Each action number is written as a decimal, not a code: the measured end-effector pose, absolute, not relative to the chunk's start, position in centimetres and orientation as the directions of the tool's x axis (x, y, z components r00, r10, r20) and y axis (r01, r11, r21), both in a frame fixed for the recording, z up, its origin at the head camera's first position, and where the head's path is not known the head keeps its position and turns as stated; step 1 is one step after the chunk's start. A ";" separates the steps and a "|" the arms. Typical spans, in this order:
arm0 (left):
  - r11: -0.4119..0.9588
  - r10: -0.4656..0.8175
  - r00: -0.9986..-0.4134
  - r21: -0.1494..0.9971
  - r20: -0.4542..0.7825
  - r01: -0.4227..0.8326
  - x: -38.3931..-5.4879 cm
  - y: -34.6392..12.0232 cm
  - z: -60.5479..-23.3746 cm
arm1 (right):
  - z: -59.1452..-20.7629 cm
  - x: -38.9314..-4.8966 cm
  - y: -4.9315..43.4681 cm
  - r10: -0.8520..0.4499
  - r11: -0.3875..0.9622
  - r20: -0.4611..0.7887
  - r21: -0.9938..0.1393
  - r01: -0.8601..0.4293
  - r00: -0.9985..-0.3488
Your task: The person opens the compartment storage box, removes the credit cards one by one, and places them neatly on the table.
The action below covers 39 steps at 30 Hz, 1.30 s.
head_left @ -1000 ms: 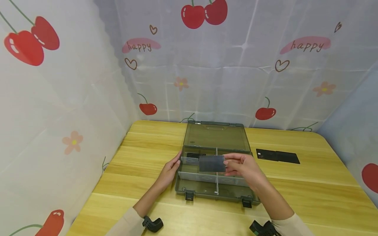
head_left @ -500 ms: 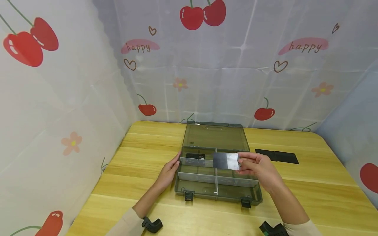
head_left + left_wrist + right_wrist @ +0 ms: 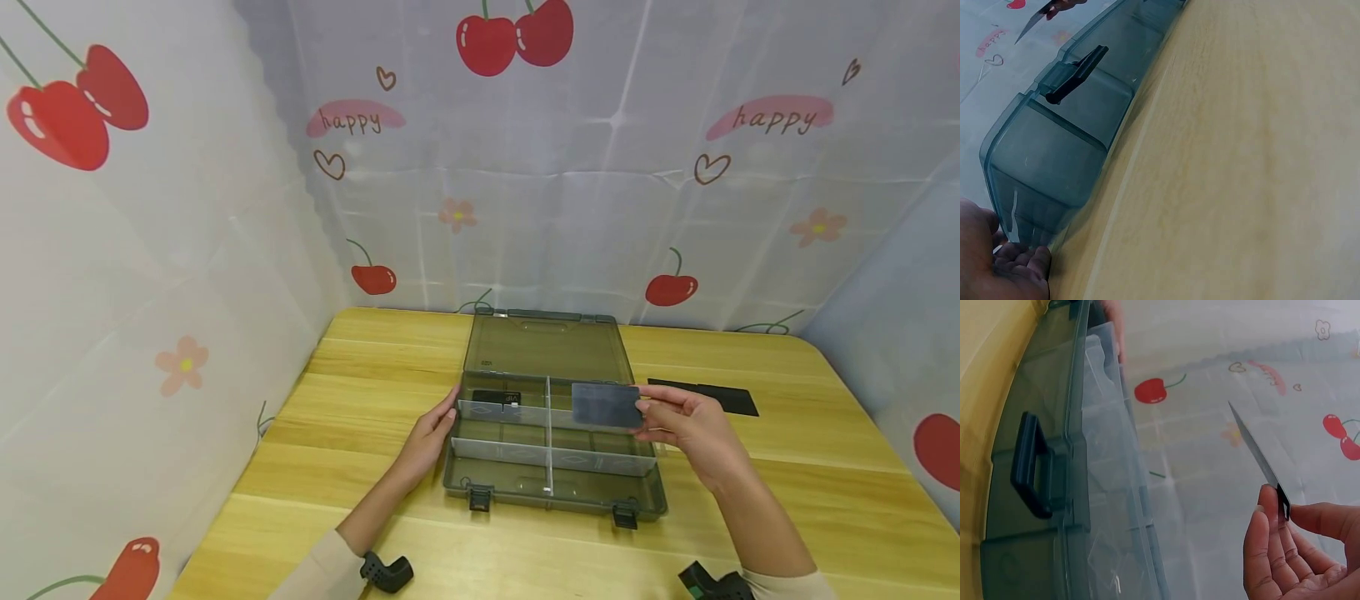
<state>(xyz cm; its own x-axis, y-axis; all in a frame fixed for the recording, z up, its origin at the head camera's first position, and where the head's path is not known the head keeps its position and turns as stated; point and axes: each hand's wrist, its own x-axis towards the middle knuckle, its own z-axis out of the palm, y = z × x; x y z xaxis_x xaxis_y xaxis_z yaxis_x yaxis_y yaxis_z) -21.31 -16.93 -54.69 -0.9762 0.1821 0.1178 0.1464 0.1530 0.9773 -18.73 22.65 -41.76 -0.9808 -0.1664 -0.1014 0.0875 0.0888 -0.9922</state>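
While left hand (image 3: 429,435) holds box (image 3: 547,346), right hand (image 3: 697,432) pinches card (image 3: 604,405).

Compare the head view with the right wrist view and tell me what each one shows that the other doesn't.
Head only: two black cards on the table, a VIP card in the back left compartment of the box, and the broad face of the held card.
Right wrist only: that card's thin edge and the palm side of the right hand.
Both: the box, the hand pinching the card, a latch, the cherry cloth.
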 end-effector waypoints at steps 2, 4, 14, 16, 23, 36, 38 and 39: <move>0.156 0.181 -0.977 0.977 0.115 0.144 -21.3 -17.0 -54.7 | -41.9 -18.7 23.0 -0.160 0.078 -0.098 -0.993 0.087 -0.982; 0.158 0.182 -0.977 0.977 0.115 0.144 -21.3 -17.0 -54.7 | -42.0 -18.6 23.4 -0.151 0.056 -0.096 -0.995 0.089 -0.984; 0.162 0.184 -0.977 0.977 0.111 0.142 -21.3 -16.9 -54.6 | -42.4 -18.5 25.7 -0.123 0.014 -0.072 -0.997 0.071 -0.990; 0.163 0.186 -0.977 0.977 0.107 0.138 -21.2 -16.9 -54.6 | -42.5 -18.4 26.1 -0.118 -0.004 -0.067 -0.998 0.068 -0.991; 0.157 0.183 -0.977 0.978 0.109 0.139 -21.1 -16.9 -54.6 | -43.0 -18.5 27.4 -0.100 -0.050 -0.035 -0.998 0.041 -0.994; 0.165 0.176 -0.977 0.975 0.121 0.150 -21.1 -16.9 -54.7 | -43.6 -19.0 29.6 -0.075 -0.088 -0.036 -0.995 0.043 -0.997; 0.168 0.175 -0.977 0.975 0.118 0.148 -21.1 -16.9 -54.7 | -43.6 -19.1 29.9 -0.074 -0.093 -0.031 -0.995 0.038 -0.997; 0.167 0.175 -0.977 0.975 0.120 0.149 -21.2 -16.9 -54.7 | -43.7 -19.1 30.0 -0.073 -0.095 -0.029 -0.995 0.036 -0.997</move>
<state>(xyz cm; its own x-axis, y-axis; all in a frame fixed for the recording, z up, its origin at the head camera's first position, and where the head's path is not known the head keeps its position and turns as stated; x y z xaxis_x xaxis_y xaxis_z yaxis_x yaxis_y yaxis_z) -21.17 -16.94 -54.70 -0.9773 0.1749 0.1197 0.1493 0.1672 0.9746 -19.10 30.01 -43.67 -0.9969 -0.0727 -0.0292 0.0361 -0.0952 -0.9948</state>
